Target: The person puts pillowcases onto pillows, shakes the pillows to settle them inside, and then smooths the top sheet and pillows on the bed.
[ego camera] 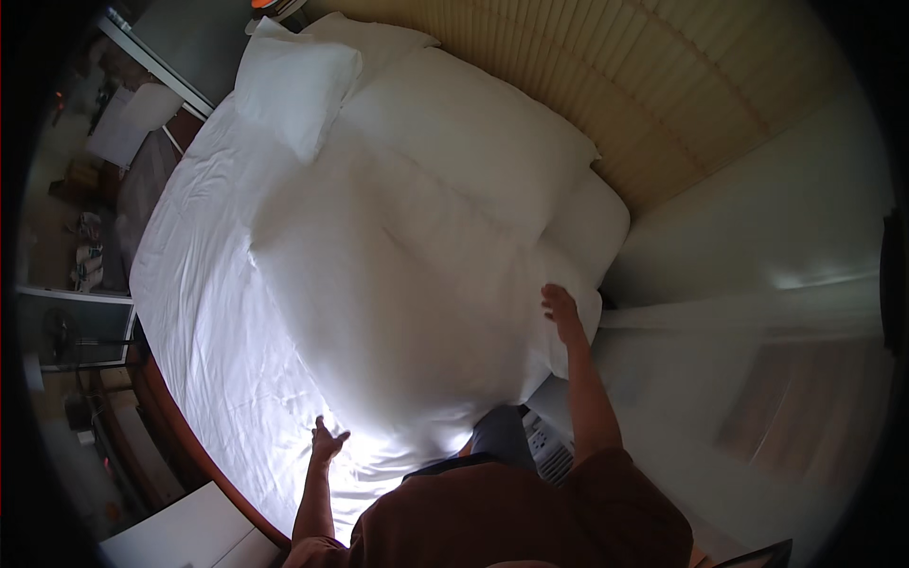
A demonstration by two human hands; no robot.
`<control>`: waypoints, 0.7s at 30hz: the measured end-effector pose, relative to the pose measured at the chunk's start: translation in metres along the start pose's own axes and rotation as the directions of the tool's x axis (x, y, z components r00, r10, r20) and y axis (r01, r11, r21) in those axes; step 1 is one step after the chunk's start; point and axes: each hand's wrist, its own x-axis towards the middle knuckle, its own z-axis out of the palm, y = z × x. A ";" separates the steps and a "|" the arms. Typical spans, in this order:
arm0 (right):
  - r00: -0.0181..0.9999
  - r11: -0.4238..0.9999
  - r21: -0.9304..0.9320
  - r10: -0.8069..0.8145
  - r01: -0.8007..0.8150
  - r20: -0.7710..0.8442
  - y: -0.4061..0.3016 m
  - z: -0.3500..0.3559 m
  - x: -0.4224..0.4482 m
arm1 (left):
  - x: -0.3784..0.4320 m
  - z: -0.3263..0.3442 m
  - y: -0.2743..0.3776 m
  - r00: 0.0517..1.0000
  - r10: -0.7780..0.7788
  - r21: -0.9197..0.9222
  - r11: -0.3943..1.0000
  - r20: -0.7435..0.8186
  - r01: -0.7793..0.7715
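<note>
A large white duvet or thick cover spreads across the bed in front of me, its left edge lying over a wrinkled white sheet. Near the lower left, my left hand hovers over or rests at the brightly lit sheet, fingers spread, holding nothing. My right hand is on or just above the right side of the white bedding, its fingers partly bent; whether they pinch cloth cannot be told. A white pillow lies at the bed's far left corner, and another white pillow is at the right.
Pleated yellowish curtains hang behind the bed's head. A pale glossy surface stands close on the right. The brown bed frame curves along the left, with a white flat-topped piece beside it. A vented object sits near my leg.
</note>
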 end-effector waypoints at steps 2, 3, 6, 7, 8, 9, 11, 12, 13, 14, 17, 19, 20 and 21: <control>0.991 0.992 -0.035 -0.123 0.122 -0.048 -0.045 -0.017 0.058 | 0.004 -0.023 0.103 0.995 0.046 -0.364 0.931 0.093 -0.010; 0.992 0.992 0.074 -0.092 0.098 -0.085 -0.069 -0.016 0.093 | 0.018 -0.022 0.126 0.979 0.165 -0.572 0.817 0.121 -0.067; 0.982 0.972 0.231 0.072 -0.030 -0.176 -0.117 -0.032 0.188 | 0.034 -0.010 0.268 0.887 0.422 -0.741 0.653 0.187 -0.154; 0.963 0.936 0.350 0.125 -0.035 -0.239 -0.129 -0.025 0.211 | 0.044 0.001 0.303 0.840 0.505 -0.698 0.675 0.199 -0.241; 0.949 0.913 0.406 0.165 -0.044 -0.268 -0.129 -0.016 0.226 | 0.054 0.009 0.338 0.808 0.537 -0.696 0.677 0.243 -0.241; 0.930 0.886 0.462 0.204 -0.042 -0.306 -0.131 -0.012 0.240 | 0.065 0.017 0.374 0.764 0.572 -0.695 0.679 0.298 -0.237; 0.971 0.824 0.566 0.109 0.032 -0.213 -0.127 -0.008 0.252 | 0.089 0.032 0.435 0.759 0.538 -0.741 0.662 0.366 -0.112; 0.969 0.823 0.568 0.123 0.022 -0.214 -0.128 0.001 0.247 | 0.103 0.036 0.456 0.774 0.526 -0.783 0.619 0.352 -0.065; 0.976 0.787 0.615 0.097 0.043 -0.192 -0.135 0.018 0.232 | 0.116 0.035 0.471 0.800 0.503 -0.823 0.568 0.327 -0.020; 0.981 0.748 0.660 0.068 0.069 -0.180 -0.143 0.032 0.213 | 0.129 0.033 0.484 0.831 0.436 -0.851 0.519 0.346 0.083; 0.971 0.800 0.552 -0.180 0.237 -0.155 -0.126 0.055 0.139 | 0.145 0.021 0.523 0.775 0.529 -0.932 0.286 0.346 0.222; 0.927 0.864 0.350 -0.292 0.361 -0.237 -0.095 0.060 0.083 | 0.140 0.022 0.530 0.699 0.653 -0.950 0.110 0.291 0.292; 0.992 0.992 0.067 -0.107 0.102 0.067 -0.080 0.031 0.071 | 0.137 0.023 0.530 0.726 0.625 -0.954 0.111 0.286 0.280; 0.977 0.981 -0.016 -0.190 0.193 0.095 -0.068 -0.006 0.070 | 0.136 0.022 0.531 0.751 0.601 -0.959 0.111 0.274 0.261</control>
